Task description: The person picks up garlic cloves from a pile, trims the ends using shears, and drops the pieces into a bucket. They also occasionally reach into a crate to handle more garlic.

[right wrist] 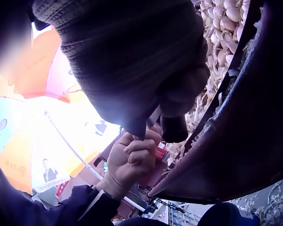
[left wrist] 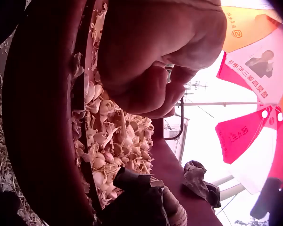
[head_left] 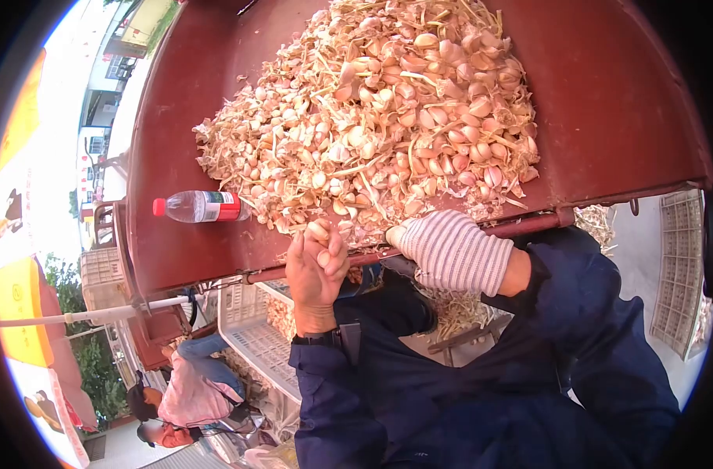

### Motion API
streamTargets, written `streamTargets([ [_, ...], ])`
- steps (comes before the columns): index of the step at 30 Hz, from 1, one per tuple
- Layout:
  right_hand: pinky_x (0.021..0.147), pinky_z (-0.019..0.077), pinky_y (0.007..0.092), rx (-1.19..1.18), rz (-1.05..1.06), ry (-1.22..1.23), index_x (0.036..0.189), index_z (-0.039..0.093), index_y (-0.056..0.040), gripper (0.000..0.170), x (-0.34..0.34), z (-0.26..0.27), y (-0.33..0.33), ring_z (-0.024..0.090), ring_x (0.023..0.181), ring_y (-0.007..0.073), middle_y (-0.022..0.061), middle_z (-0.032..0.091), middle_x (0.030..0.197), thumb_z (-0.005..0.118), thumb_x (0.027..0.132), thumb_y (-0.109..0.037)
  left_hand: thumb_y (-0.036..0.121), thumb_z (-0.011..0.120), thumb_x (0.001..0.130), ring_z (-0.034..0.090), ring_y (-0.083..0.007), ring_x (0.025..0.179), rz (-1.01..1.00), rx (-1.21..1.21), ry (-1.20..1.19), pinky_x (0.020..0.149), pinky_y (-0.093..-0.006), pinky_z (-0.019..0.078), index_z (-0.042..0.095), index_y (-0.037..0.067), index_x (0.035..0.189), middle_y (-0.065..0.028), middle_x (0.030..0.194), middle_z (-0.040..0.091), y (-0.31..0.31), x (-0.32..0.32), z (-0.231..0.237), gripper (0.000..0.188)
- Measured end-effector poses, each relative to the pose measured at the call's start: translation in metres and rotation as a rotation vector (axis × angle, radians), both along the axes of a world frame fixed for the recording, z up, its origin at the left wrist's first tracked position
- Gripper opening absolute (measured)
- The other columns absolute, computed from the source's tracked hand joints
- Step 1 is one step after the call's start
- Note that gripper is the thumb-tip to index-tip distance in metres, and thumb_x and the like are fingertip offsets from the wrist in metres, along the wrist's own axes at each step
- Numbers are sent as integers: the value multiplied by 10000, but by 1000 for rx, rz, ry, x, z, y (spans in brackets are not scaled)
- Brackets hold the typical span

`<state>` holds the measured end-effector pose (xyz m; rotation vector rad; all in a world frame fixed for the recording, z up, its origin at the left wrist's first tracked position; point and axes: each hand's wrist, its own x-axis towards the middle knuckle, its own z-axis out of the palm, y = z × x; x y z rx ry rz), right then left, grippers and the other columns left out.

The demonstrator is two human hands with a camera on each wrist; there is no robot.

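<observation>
Outdoor setting with a large umbrella (left wrist: 254,73) of orange, white and pink panels beyond the work. Below this, broad surface (head_left: 614,109) of red metal, edged on the near side by a rail. Piled on it, reaching almost to that rail, heap of garlic (head_left: 388,125) in loose cloves, mingled with dry stalks and papery skins. Before the near edge, dark blue sleeves (head_left: 337,410) of the working person. To the lower left, well apart from the surface, another person in a pink top (head_left: 191,391). Just below the rail, white slatted crate (head_left: 263,356), partly hidden by the left sleeve; at far right, second crate (head_left: 677,266) with a lattice side. Beside the heap's left margin, plastic bottle (head_left: 202,206) with red cap and red label, lying on its side. At the near edge, right hand (head_left: 462,254) in a striped knitted glove, standing before part of the garlic and, in the right wrist view, covering much of the scene; fingers bent, with tips too dark to read, hence impossible to tell what, if anything, held. Just beside it, left hand (head_left: 311,281), bare, with fingers curled narrowly about a few garlic cloves (head_left: 319,231).
</observation>
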<state>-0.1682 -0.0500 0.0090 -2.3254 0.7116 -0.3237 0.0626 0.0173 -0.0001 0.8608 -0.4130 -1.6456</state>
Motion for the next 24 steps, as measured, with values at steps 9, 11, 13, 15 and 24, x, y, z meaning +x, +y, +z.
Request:
streamTargets([
  [9,561,501,450,30,10,10,813,632,-9,173,-5,2,-3,645,661,343,186,615,688,602,732,-160,192,518,946,504,-94,598,180,218,-747,452,-203,374,580,7,990,-23,721,552,-27,13,-20,201],
  [11,563,500,455,36,18,21,814,630,-9,172,-5,2,-3,649,671,347,192,620,697,586,740,-158,185,541,916,607,-206,670,132,140,-1295,574,-319,477,596,-40,1003,-87,695,621,-38,11,-32,248],
  [13,563,486,456,37,16,25,824,597,-26,162,-4,5,-3,638,670,346,179,603,681,609,718,-148,195,554,901,618,-278,708,10,135,-1631,632,-365,480,591,-47,987,-141,731,631,-49,1,-27,259],
  [15,563,471,457,41,13,30,834,564,-44,181,-5,4,-3,626,668,346,165,586,665,633,695,-138,210,585,858,594,-445,798,-124,124,-1907,732,-474,450,571,-52,945,-258,780,610,-53,-2,-24,276],
  [24,571,471,458,-10,-27,3,827,567,-37,216,-3,-2,-3,621,663,347,165,583,679,615,782,-242,172,564,937,420,-10,517,79,157,-818,409,-152,289,535,38,912,10,703,554,-27,12,-1,140],
])
